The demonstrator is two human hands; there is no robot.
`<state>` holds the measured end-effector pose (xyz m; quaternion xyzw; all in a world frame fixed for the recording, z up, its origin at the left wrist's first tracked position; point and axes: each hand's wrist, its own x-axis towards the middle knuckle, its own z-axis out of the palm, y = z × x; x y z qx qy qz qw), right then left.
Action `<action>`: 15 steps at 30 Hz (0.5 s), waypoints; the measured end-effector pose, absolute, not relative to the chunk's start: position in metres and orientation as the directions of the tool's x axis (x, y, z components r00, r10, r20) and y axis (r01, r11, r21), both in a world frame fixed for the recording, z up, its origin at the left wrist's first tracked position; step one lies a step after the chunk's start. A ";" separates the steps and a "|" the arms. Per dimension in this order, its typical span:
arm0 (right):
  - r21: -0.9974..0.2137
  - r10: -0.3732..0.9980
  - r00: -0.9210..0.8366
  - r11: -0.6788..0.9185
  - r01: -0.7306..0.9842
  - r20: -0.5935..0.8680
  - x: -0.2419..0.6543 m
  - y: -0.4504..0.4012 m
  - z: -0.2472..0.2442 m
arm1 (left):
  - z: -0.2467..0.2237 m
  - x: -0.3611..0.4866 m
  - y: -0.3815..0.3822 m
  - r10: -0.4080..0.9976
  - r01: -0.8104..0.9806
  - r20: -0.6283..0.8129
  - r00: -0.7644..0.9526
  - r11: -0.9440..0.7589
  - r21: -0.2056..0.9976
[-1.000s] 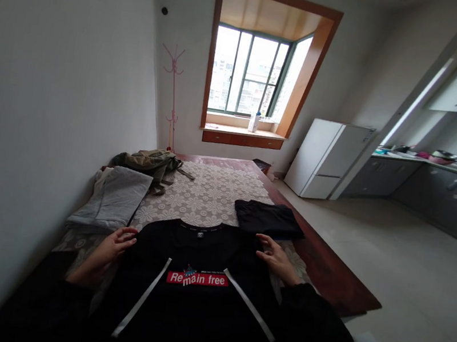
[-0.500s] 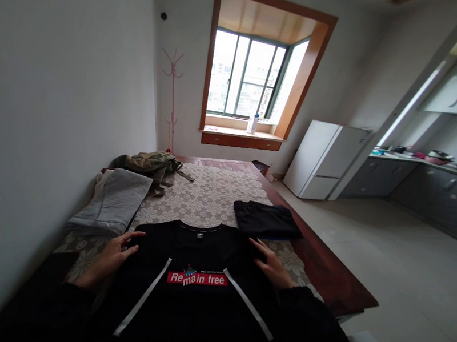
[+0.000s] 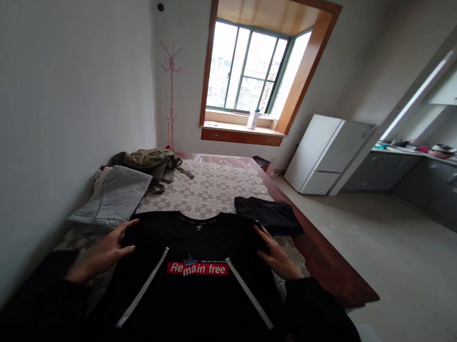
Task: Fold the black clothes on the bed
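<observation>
A black shirt (image 3: 194,304) with a red "Remain free" print and two white stripes lies spread over the near part of the table. At its left shoulder edge is my left hand (image 3: 109,250), thumb and fingers apart, fingertips touching the cloth. My right hand (image 3: 278,255) rests at the opposite shoulder edge, its fingers also spread. Neither hand is closed around the fabric. The neckline faces away from me. The shirt's lower part fades into dark at the bottom of the view.
Folded grey cloth (image 3: 113,199) and a camouflage bag (image 3: 147,161) lie at the left by the wall. Folded dark clothing (image 3: 269,215) is beyond my right hand. A patterned cloth (image 3: 204,184) covers the wooden table (image 3: 326,267). A fridge (image 3: 322,151) stands farther back.
The shirt's collar and upper edge sit slightly farther from me, and both hands have shifted a little outward with the shoulder edges. The camera view has also shifted slightly.
</observation>
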<state>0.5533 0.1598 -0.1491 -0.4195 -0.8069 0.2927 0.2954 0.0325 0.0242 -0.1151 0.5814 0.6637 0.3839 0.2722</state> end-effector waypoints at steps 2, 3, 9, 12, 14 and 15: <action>-0.707 0.846 -0.488 0.479 0.519 0.215 0.549 0.163 -0.156 | -0.126 0.030 0.028 0.982 0.605 0.082 -0.169 0.038 0.795; -0.699 0.846 -0.489 0.480 0.529 0.211 0.547 0.164 -0.160 | -0.132 0.028 0.030 0.984 0.620 0.080 -0.162 0.038 0.784; -0.601 0.871 -0.417 0.484 0.636 0.259 0.542 0.154 -0.173 | -0.140 0.035 0.015 0.981 0.785 0.080 -0.177 0.091 0.613; -0.483 0.874 -0.373 0.484 0.729 0.313 0.542 0.127 -0.175 | -0.138 0.056 -0.012 0.967 0.879 0.128 -0.222 0.142 0.455; -0.394 0.856 -0.391 0.506 0.767 0.338 0.540 0.104 -0.180 | -0.142 0.071 -0.033 0.963 0.932 0.173 -0.207 0.140 0.333; -0.355 0.846 -0.413 0.520 0.777 0.336 0.540 0.094 -0.183 | -0.146 0.077 -0.042 0.964 0.951 0.184 -0.190 0.135 0.279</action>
